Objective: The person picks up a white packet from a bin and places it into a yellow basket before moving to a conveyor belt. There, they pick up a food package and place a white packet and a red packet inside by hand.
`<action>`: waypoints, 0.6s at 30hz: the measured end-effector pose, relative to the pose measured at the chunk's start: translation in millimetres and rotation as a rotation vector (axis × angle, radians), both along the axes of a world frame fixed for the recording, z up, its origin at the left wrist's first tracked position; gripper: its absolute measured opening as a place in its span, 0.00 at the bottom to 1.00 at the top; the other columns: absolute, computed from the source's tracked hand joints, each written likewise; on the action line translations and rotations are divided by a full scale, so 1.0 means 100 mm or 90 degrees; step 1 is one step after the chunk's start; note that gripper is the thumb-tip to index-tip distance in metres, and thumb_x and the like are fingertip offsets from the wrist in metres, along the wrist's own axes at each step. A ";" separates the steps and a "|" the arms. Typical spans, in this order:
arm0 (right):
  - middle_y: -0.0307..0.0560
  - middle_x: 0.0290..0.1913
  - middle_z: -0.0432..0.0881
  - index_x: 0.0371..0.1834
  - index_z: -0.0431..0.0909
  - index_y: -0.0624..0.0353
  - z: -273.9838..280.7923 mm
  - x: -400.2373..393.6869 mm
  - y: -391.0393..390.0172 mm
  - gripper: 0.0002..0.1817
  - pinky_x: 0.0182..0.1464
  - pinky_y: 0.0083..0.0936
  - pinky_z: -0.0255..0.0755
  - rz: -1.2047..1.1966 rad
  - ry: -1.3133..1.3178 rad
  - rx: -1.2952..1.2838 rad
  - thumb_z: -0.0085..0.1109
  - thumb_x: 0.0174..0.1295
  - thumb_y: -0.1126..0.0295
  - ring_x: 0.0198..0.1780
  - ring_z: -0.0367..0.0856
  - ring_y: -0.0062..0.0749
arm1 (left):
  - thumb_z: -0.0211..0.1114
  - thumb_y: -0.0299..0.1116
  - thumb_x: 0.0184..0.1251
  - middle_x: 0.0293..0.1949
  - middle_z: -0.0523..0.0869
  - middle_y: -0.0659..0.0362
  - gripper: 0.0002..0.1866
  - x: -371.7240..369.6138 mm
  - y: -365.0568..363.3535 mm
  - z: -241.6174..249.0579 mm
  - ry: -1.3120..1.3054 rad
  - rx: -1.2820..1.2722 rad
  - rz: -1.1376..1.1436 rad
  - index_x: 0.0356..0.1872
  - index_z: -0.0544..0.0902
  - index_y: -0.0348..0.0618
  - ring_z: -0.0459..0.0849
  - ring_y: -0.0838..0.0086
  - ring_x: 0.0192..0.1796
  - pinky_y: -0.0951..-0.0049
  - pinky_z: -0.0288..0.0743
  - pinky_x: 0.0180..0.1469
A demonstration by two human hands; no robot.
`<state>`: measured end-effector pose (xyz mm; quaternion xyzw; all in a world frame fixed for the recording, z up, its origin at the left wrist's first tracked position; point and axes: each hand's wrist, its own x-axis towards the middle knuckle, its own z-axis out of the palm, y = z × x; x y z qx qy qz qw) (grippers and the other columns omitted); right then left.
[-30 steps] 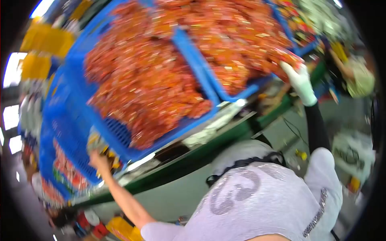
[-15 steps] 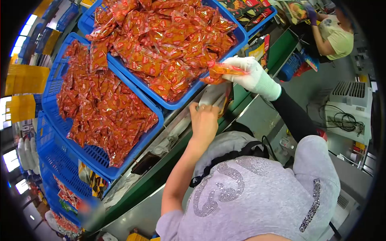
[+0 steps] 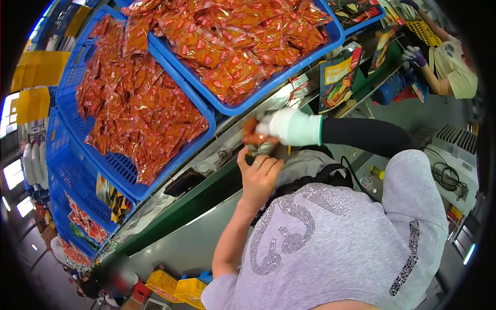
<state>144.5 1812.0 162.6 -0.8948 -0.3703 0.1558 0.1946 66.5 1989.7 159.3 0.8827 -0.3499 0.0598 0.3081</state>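
Observation:
My left hand [image 3: 260, 178], bare with a ring, has its fingers closed on the edge of an open pouch [image 3: 265, 148], mostly hidden behind the two hands. Right above it is my right hand [image 3: 289, 126] in a white knit glove, blurred by motion, its fingertips on an orange-red sauce packet [image 3: 253, 135] at the pouch's mouth. Beyond my hands, a blue crate [image 3: 235, 109] is heaped with clear sauce packets [image 3: 243, 57]. To its left, a second blue crate [image 3: 138, 195] holds smaller red packets [image 3: 139, 108].
Printed food pouches [image 3: 338, 80] stand along the green-sided conveyor [image 3: 178, 219] at the right. A co-worker [image 3: 449, 62] is at the upper right. More blue crates [image 3: 77, 175] are at the left, yellow crates [image 3: 191, 290] below. A white machine [image 3: 454, 160] stands at right.
My gloved right hand has come down and left from beside the crate to the pouch, bringing the sauce packet. My left hand stays at the pouch. The view has shifted slightly.

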 end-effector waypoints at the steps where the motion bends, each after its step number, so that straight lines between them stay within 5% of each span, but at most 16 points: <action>1: 0.48 0.28 0.81 0.41 0.78 0.55 -0.01 -0.04 0.08 0.11 0.35 0.39 0.75 0.032 0.126 -0.140 0.58 0.55 0.66 0.35 0.84 0.43 | 0.66 0.27 0.48 0.26 0.83 0.69 0.04 -0.01 0.00 0.02 -0.001 -0.001 -0.009 0.24 0.83 0.51 0.81 0.78 0.35 0.51 0.56 0.64; 3: 0.48 0.31 0.83 0.38 0.80 0.56 -0.18 -0.06 0.20 0.10 0.36 0.37 0.76 0.080 0.284 -0.247 0.58 0.55 0.66 0.36 0.84 0.41 | 0.66 0.26 0.47 0.26 0.82 0.68 0.04 -0.03 0.01 0.02 -0.003 -0.014 -0.017 0.25 0.83 0.51 0.81 0.78 0.34 0.50 0.58 0.63; 4: 0.52 0.33 0.85 0.32 0.85 0.54 -0.51 -0.11 0.24 0.12 0.35 0.40 0.75 0.166 0.229 -0.337 0.60 0.53 0.59 0.35 0.84 0.47 | 0.65 0.26 0.47 0.26 0.82 0.68 0.05 -0.05 0.02 0.01 -0.005 -0.022 -0.043 0.25 0.82 0.50 0.81 0.78 0.33 0.50 0.59 0.62; 7: 0.48 0.31 0.83 0.36 0.82 0.57 0.23 0.04 0.44 0.13 0.39 0.33 0.75 0.084 0.286 -0.234 0.59 0.56 0.60 0.35 0.83 0.42 | 0.64 0.24 0.47 0.25 0.81 0.67 0.06 0.01 0.22 0.20 0.020 -0.030 -0.049 0.25 0.81 0.49 0.80 0.78 0.32 0.55 0.63 0.59; 9: 0.48 0.30 0.82 0.37 0.81 0.57 0.59 0.08 0.30 0.12 0.39 0.32 0.75 0.000 0.249 0.250 0.59 0.57 0.61 0.35 0.82 0.43 | 0.63 0.23 0.48 0.25 0.82 0.67 0.05 0.08 0.56 0.49 0.009 -0.028 0.008 0.25 0.82 0.49 0.81 0.77 0.30 0.57 0.64 0.57; 12: 0.52 0.38 0.81 0.37 0.78 0.64 0.91 0.39 -0.01 0.08 0.46 0.35 0.75 -0.204 0.067 0.491 0.61 0.56 0.73 0.41 0.80 0.48 | 0.62 0.23 0.49 0.25 0.83 0.65 0.06 0.31 1.31 1.21 -0.078 0.007 0.104 0.25 0.82 0.49 0.81 0.74 0.28 0.57 0.64 0.56; 15: 0.56 0.47 0.77 0.46 0.75 0.62 0.67 0.56 -0.57 0.19 0.52 0.36 0.72 -0.263 -0.158 0.075 0.64 0.51 0.70 0.49 0.77 0.52 | 0.59 0.18 0.47 0.25 0.82 0.64 0.09 0.68 1.98 1.90 -0.269 0.104 0.236 0.25 0.83 0.47 0.80 0.70 0.32 0.59 0.65 0.52; 18: 0.56 0.49 0.75 0.47 0.73 0.61 0.24 0.47 -0.92 0.23 0.55 0.40 0.69 -0.300 -0.009 -0.066 0.68 0.47 0.67 0.53 0.73 0.54 | 0.58 0.14 0.46 0.33 0.84 0.58 0.14 1.06 2.82 2.49 -0.408 0.259 0.310 0.33 0.84 0.41 0.81 0.68 0.41 0.68 0.68 0.51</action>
